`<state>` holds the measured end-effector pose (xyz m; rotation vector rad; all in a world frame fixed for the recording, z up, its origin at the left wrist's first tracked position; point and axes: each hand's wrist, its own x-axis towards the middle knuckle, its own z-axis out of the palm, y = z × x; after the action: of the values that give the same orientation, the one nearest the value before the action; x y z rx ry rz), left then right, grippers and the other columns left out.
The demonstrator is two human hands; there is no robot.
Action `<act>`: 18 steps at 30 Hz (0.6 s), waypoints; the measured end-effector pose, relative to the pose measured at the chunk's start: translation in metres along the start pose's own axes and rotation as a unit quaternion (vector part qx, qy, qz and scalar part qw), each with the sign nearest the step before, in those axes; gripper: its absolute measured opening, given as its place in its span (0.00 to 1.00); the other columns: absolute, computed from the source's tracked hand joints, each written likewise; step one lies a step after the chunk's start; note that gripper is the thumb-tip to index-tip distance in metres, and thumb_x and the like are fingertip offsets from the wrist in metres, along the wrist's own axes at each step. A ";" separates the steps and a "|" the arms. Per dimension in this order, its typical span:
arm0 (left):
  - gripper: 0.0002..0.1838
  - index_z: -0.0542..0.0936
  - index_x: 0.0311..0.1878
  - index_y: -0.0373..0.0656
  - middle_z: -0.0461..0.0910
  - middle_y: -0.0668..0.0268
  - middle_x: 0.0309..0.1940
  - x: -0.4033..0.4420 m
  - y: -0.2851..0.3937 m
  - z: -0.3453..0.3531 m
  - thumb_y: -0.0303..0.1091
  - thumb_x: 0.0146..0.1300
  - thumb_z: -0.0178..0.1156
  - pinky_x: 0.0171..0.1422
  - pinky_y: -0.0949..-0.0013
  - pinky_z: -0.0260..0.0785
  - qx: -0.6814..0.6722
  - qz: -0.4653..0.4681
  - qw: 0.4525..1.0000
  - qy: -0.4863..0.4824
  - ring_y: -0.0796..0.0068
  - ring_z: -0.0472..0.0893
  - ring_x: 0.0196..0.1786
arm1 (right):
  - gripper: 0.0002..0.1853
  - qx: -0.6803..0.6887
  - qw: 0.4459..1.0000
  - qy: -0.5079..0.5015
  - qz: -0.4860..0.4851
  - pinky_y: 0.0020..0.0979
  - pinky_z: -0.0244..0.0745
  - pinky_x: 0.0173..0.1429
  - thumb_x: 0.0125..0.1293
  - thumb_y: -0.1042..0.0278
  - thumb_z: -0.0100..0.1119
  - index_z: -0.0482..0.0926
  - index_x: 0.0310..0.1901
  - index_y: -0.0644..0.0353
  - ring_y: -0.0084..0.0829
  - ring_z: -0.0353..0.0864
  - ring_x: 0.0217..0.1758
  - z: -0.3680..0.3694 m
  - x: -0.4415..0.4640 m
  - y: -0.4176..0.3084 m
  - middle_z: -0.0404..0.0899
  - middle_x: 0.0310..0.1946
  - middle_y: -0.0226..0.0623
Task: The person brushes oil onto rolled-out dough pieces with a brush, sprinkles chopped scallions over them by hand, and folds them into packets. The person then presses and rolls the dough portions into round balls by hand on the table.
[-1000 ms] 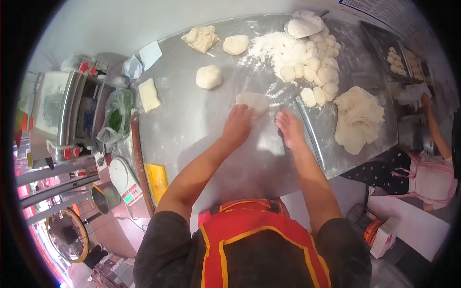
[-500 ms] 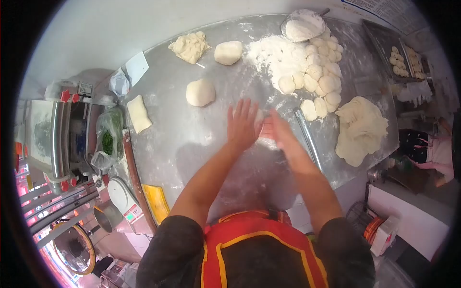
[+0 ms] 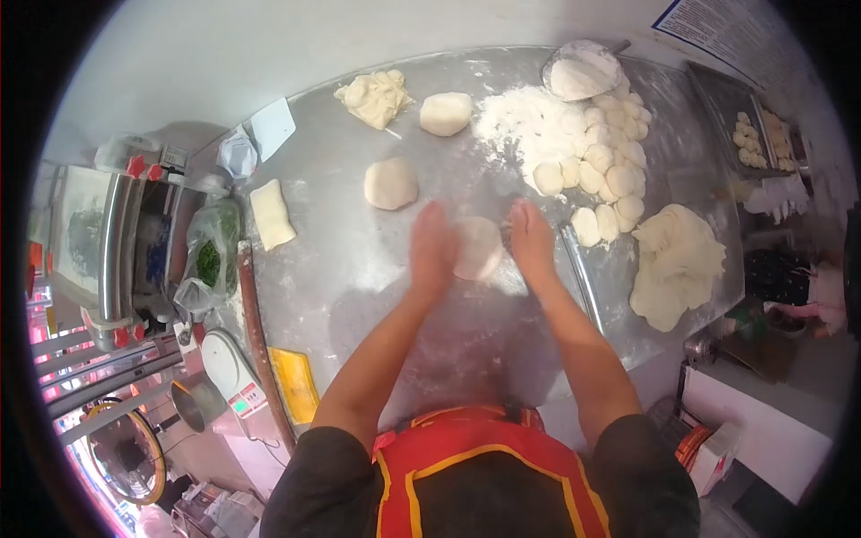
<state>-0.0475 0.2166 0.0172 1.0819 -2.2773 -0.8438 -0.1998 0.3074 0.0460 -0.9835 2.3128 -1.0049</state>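
Observation:
A flattened round of dough (image 3: 478, 248) lies on the steel table between my two hands. My left hand (image 3: 434, 249) is at its left edge, blurred, with fingers extended and nothing gripped. On the right side my right hand (image 3: 533, 240) stands edge-on, palm turned toward the dough, fingers stretched out; whether it touches the dough I cannot tell. Just beyond my left hand sits another dough round (image 3: 391, 184). A metal rod (image 3: 582, 276) lies to the right of my right hand.
Flour (image 3: 520, 121), small dough pieces (image 3: 603, 160) and a flour bowl (image 3: 581, 73) occupy the back right. A large dough sheet (image 3: 674, 264) lies far right. Leftward are a dough slab (image 3: 272, 215), a long wooden stick (image 3: 258, 332), a yellow scraper (image 3: 294, 384) and a scale (image 3: 230, 368).
My hands were close together over the dough; now they have moved apart to either side, leaving the flattened round in view. The camera view has shifted slightly.

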 end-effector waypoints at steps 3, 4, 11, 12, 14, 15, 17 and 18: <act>0.25 0.74 0.54 0.38 0.75 0.49 0.51 0.005 -0.007 -0.014 0.44 0.58 0.60 0.58 0.55 0.64 -0.066 -0.137 0.984 -0.090 0.50 0.73 0.55 | 0.23 -0.075 0.971 0.087 -0.210 0.44 0.63 0.63 0.69 0.63 0.47 0.64 0.62 0.66 0.52 0.67 0.60 0.034 -0.029 0.003 0.66 0.59 0.56; 0.22 0.76 0.50 0.37 0.77 0.49 0.47 0.008 -0.007 -0.012 0.44 0.57 0.60 0.55 0.56 0.67 -0.076 -0.173 0.970 -0.152 0.51 0.76 0.50 | 0.25 -0.108 0.951 0.085 -0.278 0.45 0.61 0.65 0.69 0.64 0.46 0.60 0.64 0.66 0.53 0.65 0.63 0.046 -0.033 0.004 0.62 0.62 0.57; 0.17 0.78 0.44 0.34 0.81 0.50 0.37 0.005 -0.014 0.007 0.39 0.57 0.60 0.47 0.60 0.72 -0.259 -0.262 0.926 -0.081 0.56 0.82 0.40 | 0.28 -0.098 0.978 0.027 -0.181 0.48 0.51 0.70 0.66 0.65 0.50 0.59 0.65 0.68 0.53 0.61 0.66 0.059 -0.030 0.003 0.61 0.64 0.55; 0.17 0.78 0.45 0.33 0.81 0.50 0.38 0.002 -0.025 0.007 0.38 0.58 0.60 0.48 0.60 0.72 -0.308 -0.282 0.904 -0.089 0.58 0.82 0.42 | 0.27 -0.089 0.982 0.001 -0.165 0.48 0.54 0.69 0.67 0.66 0.50 0.60 0.65 0.65 0.52 0.62 0.66 0.050 -0.023 0.005 0.63 0.64 0.52; 0.17 0.77 0.47 0.32 0.81 0.50 0.39 -0.022 -0.038 0.001 0.36 0.60 0.58 0.49 0.62 0.72 -0.264 -0.252 0.930 -0.051 0.61 0.82 0.43 | 0.24 -0.078 0.975 -0.028 -0.206 0.47 0.56 0.67 0.68 0.65 0.49 0.63 0.64 0.61 0.49 0.64 0.64 0.040 -0.013 0.009 0.65 0.62 0.47; 0.17 0.77 0.48 0.31 0.81 0.50 0.40 -0.036 -0.041 -0.001 0.35 0.60 0.57 0.50 0.62 0.72 -0.239 -0.235 0.942 -0.034 0.63 0.82 0.44 | 0.23 -0.074 0.962 -0.025 -0.263 0.47 0.56 0.66 0.68 0.65 0.48 0.65 0.63 0.59 0.48 0.66 0.63 0.037 -0.007 0.008 0.67 0.61 0.45; 0.19 0.73 0.52 0.29 0.79 0.53 0.43 -0.064 -0.036 0.012 0.34 0.62 0.57 0.47 0.69 0.72 -0.317 -0.265 0.907 -0.087 0.68 0.80 0.44 | 0.21 -0.087 0.946 -0.032 -0.311 0.46 0.58 0.64 0.67 0.64 0.49 0.69 0.61 0.56 0.46 0.67 0.61 0.037 -0.009 0.004 0.70 0.58 0.44; 0.20 0.72 0.54 0.29 0.78 0.55 0.45 -0.070 -0.029 0.020 0.33 0.63 0.57 0.46 0.72 0.72 -0.356 -0.275 0.886 -0.110 0.71 0.79 0.43 | 0.20 -0.105 0.945 -0.042 -0.308 0.46 0.59 0.63 0.66 0.65 0.51 0.70 0.60 0.55 0.46 0.68 0.60 0.039 -0.013 0.000 0.71 0.55 0.45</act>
<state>-0.0054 0.2646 -0.0276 1.3031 -1.5440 -1.9207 -0.1671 0.2993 0.0223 -1.8726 2.1056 -0.9094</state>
